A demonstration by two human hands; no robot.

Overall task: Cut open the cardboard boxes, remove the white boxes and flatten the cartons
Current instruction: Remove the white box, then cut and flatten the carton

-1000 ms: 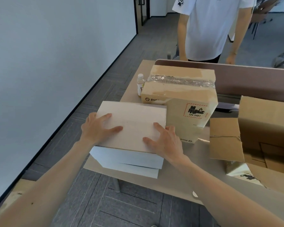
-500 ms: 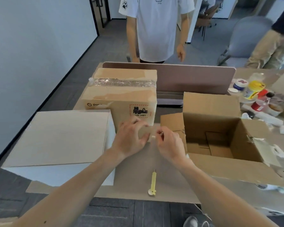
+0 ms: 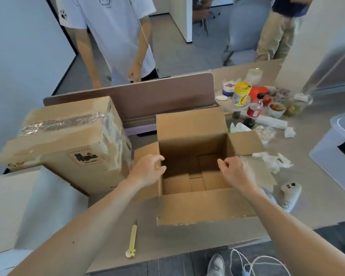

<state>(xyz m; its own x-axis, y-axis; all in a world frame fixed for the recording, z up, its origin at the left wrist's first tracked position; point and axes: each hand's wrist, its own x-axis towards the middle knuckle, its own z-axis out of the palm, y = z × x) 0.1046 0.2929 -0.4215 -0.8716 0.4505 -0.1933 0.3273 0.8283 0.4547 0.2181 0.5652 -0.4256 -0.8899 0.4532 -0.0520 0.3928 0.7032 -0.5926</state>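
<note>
At the middle of the desk, seen from the head camera, the open cardboard carton stands upright with all four flaps splayed out. Only its bare bottom flaps show inside, so it looks emptied. The left hand is at the left wall's rim and the right hand at the right wall's rim. They are well apart, one to each side, fingers curled in over the opening, though I cannot tell whether either has actually closed on the cardboard. The stacked white boxes sit off at the near-left corner, so flattening looks like the step in hand. To do it well, take a firm hold of both side walls low on the rim, lift, and tip the carton over so the bottom seam faces up. If that seam is taped, the yellow box cutter is lying right there on the desk, near the front edge between the forearms. Then push opposite corners together along the factory creases rather than crushing the panels. Room is tight. The sealed cardboard box, taped and carrying a UN 3481 label, leans just beside the left flap, and crumpled tissue and food jars crowd the right, so swing the carton toward the body, not sideways. That sealed one is yet to be cut.
</note>
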